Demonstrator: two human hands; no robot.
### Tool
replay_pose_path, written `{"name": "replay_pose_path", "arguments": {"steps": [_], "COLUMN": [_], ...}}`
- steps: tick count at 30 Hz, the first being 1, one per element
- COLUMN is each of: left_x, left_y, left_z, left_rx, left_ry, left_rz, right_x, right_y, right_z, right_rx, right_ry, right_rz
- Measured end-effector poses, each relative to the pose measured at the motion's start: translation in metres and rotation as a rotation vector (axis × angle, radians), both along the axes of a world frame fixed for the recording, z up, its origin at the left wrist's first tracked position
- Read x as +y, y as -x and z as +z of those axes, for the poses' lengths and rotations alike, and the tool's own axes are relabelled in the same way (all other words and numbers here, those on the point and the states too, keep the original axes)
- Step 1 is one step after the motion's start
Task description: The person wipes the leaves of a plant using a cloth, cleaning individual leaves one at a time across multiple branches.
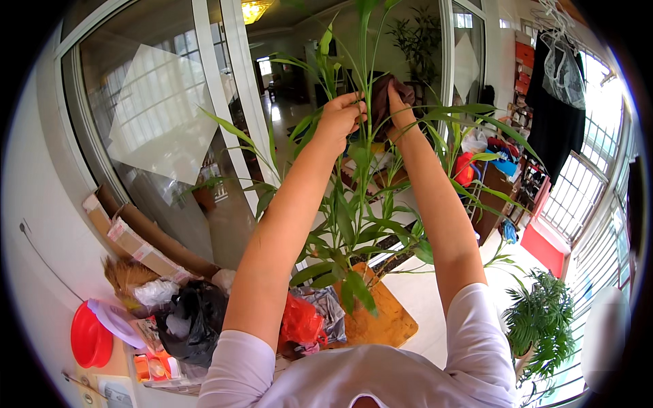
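A tall green leafy potted plant (361, 204) with upright stems rises in front of me, its lower part above a brown wooden board (382, 326). Both my arms reach out to its upper stems. My left hand (343, 118) is at the stems, its fingers curled against one stem or leaf; its exact grip is partly hidden. In my right hand (399, 113) is a bunched dark brown cloth (382, 102), close to the right side of the main stem. Long narrow leaves cross in front of my right wrist.
Glass sliding doors (153, 112) stand ahead. At left lie cardboard pieces (143, 245), a black plastic bag (196, 319) and a red basin (91, 336). A red plastic bag (301, 321) lies near the board. Another potted plant (541, 316) stands right, below hanging dark clothing (556, 102).
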State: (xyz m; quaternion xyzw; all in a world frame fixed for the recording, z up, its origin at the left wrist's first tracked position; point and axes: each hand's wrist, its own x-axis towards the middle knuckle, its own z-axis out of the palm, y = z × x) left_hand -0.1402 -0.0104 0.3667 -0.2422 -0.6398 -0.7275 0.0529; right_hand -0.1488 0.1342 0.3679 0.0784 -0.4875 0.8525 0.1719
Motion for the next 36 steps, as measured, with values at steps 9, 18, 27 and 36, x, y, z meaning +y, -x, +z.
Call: {"name": "replay_pose_path", "arguments": {"steps": [9, 18, 27, 36], "left_x": [0.005, 0.007, 0.006, 0.011], "left_y": [-0.012, -0.013, -0.014, -0.007], "left_z": [0.008, 0.009, 0.012, 0.01], "left_rx": [0.055, 0.092, 0.128, 0.071], "left_ry": [0.155, 0.236, 0.292, 0.119], "left_rz": [0.068, 0.069, 0.097, 0.053], "right_x": [0.002, 0.01, 0.011, 0.023], "right_y": [0.004, 0.02, 0.018, 0.008], "right_z": [0.001, 0.0, 0.01, 0.005], "right_rx": [0.119, 0.221, 0.221, 0.158], "right_ry": [-0.1, -0.005, 0.063, 0.282], "right_rz": [0.191, 0.201, 0.111, 0.218]}}
